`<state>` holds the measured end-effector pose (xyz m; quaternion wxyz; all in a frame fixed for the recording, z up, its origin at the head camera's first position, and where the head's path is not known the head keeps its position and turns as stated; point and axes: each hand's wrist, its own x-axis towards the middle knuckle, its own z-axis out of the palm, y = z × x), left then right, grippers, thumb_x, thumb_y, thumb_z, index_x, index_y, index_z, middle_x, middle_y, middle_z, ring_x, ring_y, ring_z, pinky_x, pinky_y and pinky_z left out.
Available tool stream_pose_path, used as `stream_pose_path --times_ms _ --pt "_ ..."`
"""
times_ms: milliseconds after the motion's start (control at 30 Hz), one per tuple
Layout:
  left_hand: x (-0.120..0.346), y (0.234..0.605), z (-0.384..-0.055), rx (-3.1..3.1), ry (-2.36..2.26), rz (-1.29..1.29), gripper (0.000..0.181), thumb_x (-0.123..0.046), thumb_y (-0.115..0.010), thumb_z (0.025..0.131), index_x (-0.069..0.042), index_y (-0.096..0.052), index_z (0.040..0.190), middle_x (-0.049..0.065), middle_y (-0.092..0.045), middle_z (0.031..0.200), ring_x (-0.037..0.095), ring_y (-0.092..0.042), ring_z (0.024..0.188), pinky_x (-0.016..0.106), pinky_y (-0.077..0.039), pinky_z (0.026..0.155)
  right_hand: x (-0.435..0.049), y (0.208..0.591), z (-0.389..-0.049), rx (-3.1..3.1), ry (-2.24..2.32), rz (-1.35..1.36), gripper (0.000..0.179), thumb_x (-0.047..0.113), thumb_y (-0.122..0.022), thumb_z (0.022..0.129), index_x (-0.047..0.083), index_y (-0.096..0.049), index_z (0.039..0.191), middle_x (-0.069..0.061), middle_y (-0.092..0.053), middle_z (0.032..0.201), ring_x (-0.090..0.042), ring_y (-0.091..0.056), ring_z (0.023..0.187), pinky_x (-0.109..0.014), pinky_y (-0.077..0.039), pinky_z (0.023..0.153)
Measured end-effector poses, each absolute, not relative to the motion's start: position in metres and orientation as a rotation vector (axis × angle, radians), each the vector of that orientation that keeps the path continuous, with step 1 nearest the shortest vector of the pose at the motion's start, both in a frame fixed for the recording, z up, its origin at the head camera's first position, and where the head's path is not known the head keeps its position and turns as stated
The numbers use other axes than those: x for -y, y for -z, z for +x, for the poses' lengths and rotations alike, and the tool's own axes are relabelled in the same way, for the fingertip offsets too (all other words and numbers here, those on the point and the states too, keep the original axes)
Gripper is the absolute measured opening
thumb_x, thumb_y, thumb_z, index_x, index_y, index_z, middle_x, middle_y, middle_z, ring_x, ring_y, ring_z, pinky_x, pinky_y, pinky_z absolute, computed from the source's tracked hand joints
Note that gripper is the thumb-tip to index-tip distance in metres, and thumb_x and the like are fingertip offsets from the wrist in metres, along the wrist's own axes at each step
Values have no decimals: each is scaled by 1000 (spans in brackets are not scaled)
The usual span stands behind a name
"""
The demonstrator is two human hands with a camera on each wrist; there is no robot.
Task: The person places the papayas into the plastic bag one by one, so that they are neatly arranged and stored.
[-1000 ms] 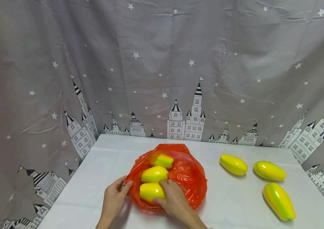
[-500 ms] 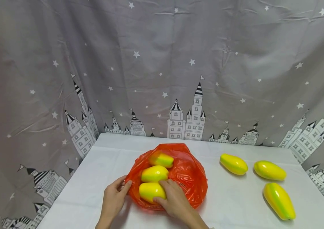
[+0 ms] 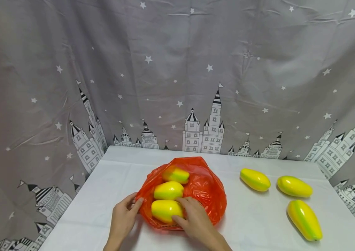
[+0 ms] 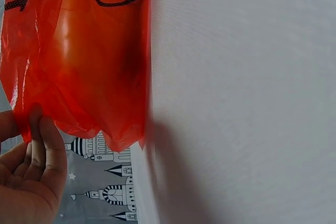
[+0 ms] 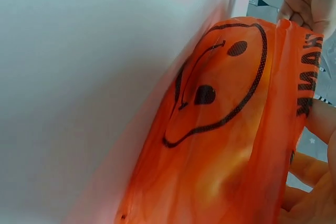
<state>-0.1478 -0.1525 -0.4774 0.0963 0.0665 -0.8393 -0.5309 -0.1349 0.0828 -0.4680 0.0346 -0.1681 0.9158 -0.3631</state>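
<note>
A red plastic bag (image 3: 203,188) lies with its mouth wide, three yellow-green papayas stacked front to back along its left side. My left hand (image 3: 123,218) pinches the bag's left rim between thumb and fingers; in the left wrist view, the same hand (image 4: 31,182) holds the thin film. At the right end of the front papaya (image 3: 166,211) is my right hand (image 3: 197,221), inside the bag's mouth, thumb and fingers spread apart around that end. Behind it lie the middle papaya (image 3: 168,190) and the back papaya (image 3: 176,175), the latter partly behind red film.
Three more papayas rest on the white table (image 3: 243,223) to the right: a far one (image 3: 255,179), one at its right (image 3: 294,186) and a nearer one (image 3: 304,220). A grey curtain (image 3: 164,69) with castles and stars stands behind the table.
My right hand has loosened and drawn slightly right, baring more of the front papaya's right end. The left hand keeps its pinch on the bag.
</note>
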Motion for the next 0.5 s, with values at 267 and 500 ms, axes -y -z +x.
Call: stream_pose_path --times_ms 267,500 --pt "152 478 -148 2489 1570 196 36 -14 -66 96 9 -62 124 12 -68 92 15 -65 72 24 -57 64 -104 462 -128 -2848 1151 -507 48 31 -71 92 5 -60 131 -6 -60 125 -24 -55 114 -51 -47 99" --pt "152 479 -148 2490 1566 195 36 -15 -66 96 7 -63 124 12 -69 92 15 -65 71 22 -56 63 -121 461 -119 -2947 1195 -485 44 31 -72 91 10 -63 128 -3 -61 122 -23 -56 112 -49 -50 96"
